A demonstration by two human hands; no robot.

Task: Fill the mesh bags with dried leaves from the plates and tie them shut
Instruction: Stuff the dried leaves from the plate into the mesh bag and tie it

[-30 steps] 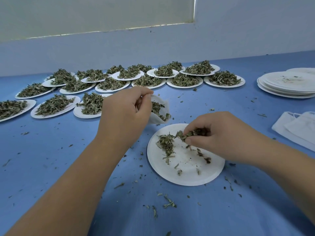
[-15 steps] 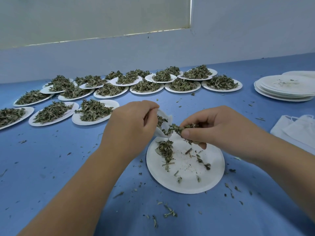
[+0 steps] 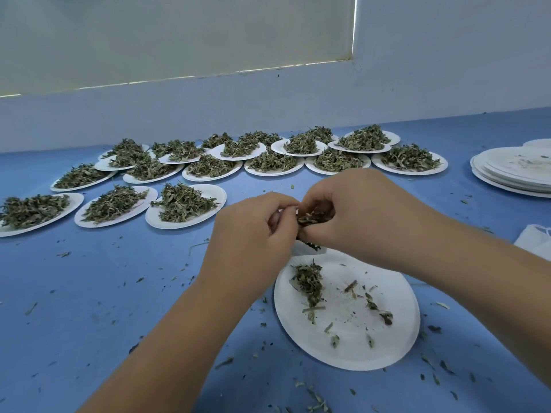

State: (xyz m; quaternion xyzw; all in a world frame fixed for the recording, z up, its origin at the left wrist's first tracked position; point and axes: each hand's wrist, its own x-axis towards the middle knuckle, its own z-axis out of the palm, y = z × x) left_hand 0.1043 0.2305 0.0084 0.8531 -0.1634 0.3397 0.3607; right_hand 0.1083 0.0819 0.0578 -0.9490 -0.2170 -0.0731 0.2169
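The mesh bag [image 3: 301, 248] sits between the two hands, over the far rim of the near plate [image 3: 343, 350]. Almost all of it is hidden. Only a sliver of thin white fabric shows below the knuckles, with a few dark leaves at its edge, and the weave is too small to make out.

The left hand [image 3: 253, 234] grasps the bag. Its fingers [image 3: 278, 202] are curled over, with thumb and forefinger pinching the upper edge. The right hand [image 3: 360, 216] meets it fingertip to fingertip. The right fingers [image 3: 323, 234] are curled round a wad of dried leaves [image 3: 313, 217], held at the bag's mouth and touching the left fingertips. Whether the wad is inside the mouth or only against it cannot be told. The wad is a tangle of thin, curled, grey-green blades with a few paler stalks.

The near plate is round and white. A small heap of leaves [image 3: 308, 283] lies on its left half, and loose bits and dust are scattered over the rest. It rests on the blue worktop [image 3: 89, 293], which is strewn with leaf crumbs.

Farther back, full plates [image 3: 185, 205] piled with the same leaves stand in rows, many overlapping at the rims. At the far right is a stack of empty plates [image 3: 512, 174]. Nearer, at the right edge, lies some white fabric [image 3: 536, 241], cut off by the frame.
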